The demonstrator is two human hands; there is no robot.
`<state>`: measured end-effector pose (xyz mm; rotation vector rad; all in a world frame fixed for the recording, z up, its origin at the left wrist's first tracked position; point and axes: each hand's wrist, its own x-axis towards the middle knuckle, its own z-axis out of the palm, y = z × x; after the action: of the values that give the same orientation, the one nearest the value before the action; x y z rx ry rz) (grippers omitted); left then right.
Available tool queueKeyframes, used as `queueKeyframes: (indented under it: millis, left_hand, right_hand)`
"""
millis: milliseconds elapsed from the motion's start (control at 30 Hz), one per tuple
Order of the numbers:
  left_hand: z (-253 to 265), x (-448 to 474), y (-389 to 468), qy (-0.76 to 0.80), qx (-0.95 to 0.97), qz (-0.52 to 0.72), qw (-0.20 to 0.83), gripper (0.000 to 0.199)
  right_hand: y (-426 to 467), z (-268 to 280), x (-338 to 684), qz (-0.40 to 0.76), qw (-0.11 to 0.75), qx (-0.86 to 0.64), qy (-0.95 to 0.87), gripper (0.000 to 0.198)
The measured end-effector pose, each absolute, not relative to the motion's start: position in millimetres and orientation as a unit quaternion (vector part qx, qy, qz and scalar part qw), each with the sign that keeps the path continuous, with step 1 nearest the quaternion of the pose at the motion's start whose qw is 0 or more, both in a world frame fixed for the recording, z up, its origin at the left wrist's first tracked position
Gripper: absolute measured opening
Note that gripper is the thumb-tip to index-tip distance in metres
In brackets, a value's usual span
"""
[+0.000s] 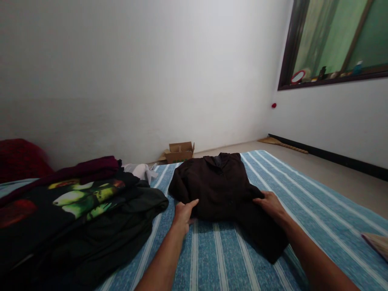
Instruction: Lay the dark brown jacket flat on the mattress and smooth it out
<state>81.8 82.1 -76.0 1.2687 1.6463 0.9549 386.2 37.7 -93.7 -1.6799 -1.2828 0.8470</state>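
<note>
A dark brown collared shirt (212, 188) lies partly folded on a blue-and-white striped bedsheet (207, 258), its collar at the far end. My left hand (183, 216) grips the shirt's near left edge, thumb on top and the other fingers mostly hidden below. On the opposite side, my right hand (271, 207) pinches the cloth between thumb and fingers. From there, one sleeve (266, 234) hangs out toward me at an angle under the right forearm.
To the left lies a heap of dark clothes (121, 226), including a printed black garment (81, 198) and a maroon one (93, 167). White cloth (141, 171) sits behind it. Beyond the bed are a cardboard box (179, 152) and a broom (281, 143) beside the wall.
</note>
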Motion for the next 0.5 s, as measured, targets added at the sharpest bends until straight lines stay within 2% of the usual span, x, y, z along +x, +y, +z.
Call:
queueKeyframes:
  millis: [100,200,367,433,500]
  left_hand:
    - [-71,95,84,0.64,0.446,0.409,0.474,0.006]
    - [-49,98,88,0.61,0.412,0.458,0.497,0.004]
    - [17,72,70,0.547,0.397,0.562,0.477,0.028]
    - [32,56,50,0.519,0.387,0.575,0.5,0.031]
    - [32,41,26,0.535,0.37,0.534,0.541,0.033]
  right_hand:
    - [33,-84,379,0.371,0.459,-0.646,-0.485,0.021]
    - [27,-67,374,0.427,0.539,-0.592,-0.421,0.031]
    - [-3,-25,373,0.436,0.669,-0.483,-0.359,0.037]
    - [-23,-12,376,0.454,0.657,-0.468,-0.379,0.037]
    - [-44,-8,380,0.538,0.557,-0.47,-0.423,0.033]
